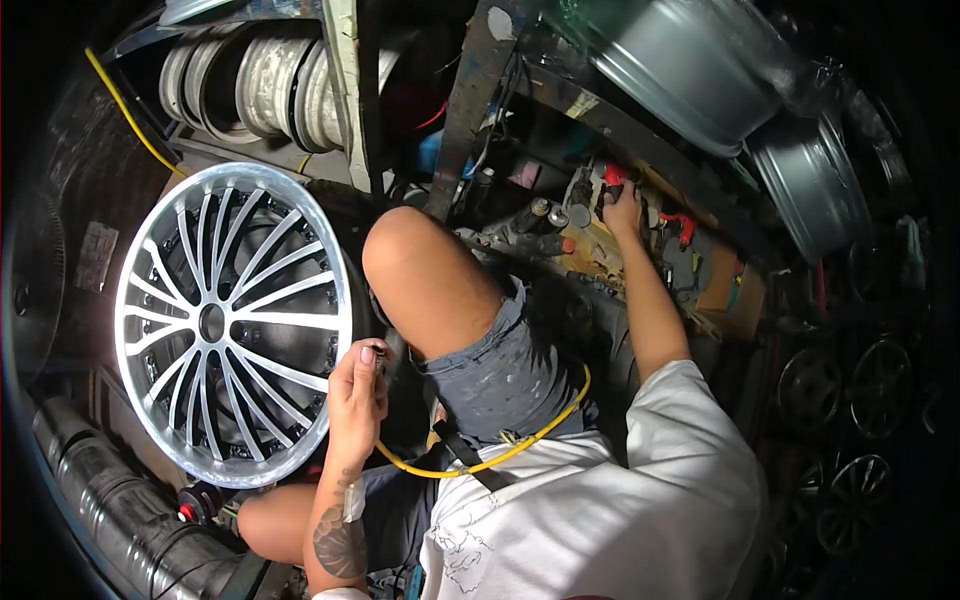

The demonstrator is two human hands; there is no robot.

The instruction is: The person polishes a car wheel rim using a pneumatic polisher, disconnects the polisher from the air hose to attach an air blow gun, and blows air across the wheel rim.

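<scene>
My left hand (pixel 357 398) is closed in front of the right edge of a wheel rim (pixel 285 319) with polished silver spokes and black gaps. A small dark piece shows at its thumb tip, too small to name. A yellow hose (pixel 490 464) passes near that wrist and curves across my lap; whether it joins the piece is hidden. My right hand (pixel 622 212) reaches out to a cluttered bench, its fingers around a red-and-black tool (pixel 613 178) whose kind I cannot make out. Another red tool (pixel 682 228) lies just right of it.
Several bottles and small cans, such as a dark bottle (pixel 531 214), crowd the bench. A cardboard box (pixel 728 288) stands at its right end. Old rims (pixel 270 88) sit on a rack upper left. Wrapped silver rims (pixel 690 75) hang upper right. Dark cylindrical rims (pixel 110 490) lie lower left.
</scene>
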